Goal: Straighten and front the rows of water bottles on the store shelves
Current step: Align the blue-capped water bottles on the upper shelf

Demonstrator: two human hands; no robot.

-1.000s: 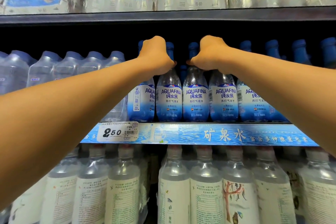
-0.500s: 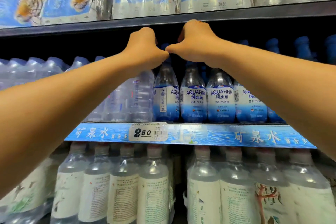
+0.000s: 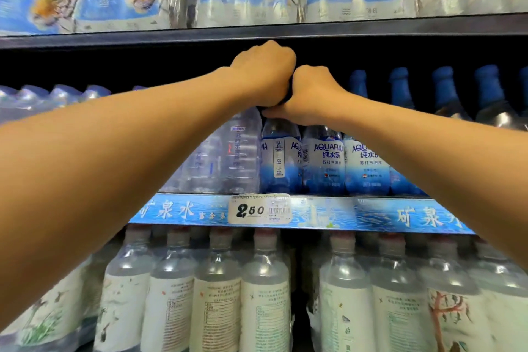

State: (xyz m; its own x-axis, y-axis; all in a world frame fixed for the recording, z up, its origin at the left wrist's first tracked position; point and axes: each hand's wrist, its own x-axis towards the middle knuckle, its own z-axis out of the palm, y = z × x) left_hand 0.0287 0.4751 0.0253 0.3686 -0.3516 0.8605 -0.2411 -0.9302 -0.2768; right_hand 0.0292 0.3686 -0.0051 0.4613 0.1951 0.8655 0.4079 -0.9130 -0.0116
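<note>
Blue-labelled Aquafina bottles (image 3: 324, 163) front my shelf (one label turned sideways); left hand (image 3: 264, 74) and right hand (image 3: 308, 94) curl together, pinching bottle tops.

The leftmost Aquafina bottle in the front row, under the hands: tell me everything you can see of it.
The leftmost Aquafina bottle is clear plastic with a blue-and-white wrap label. It stands upright at the front edge of the middle shelf, above the 2.50 price tag. Its label is turned sideways: the small print faces out and the brand name is split. The right hand covers its neck, so cap and grip are hidden. Clear unlabelled bottles stand beside it.
</note>
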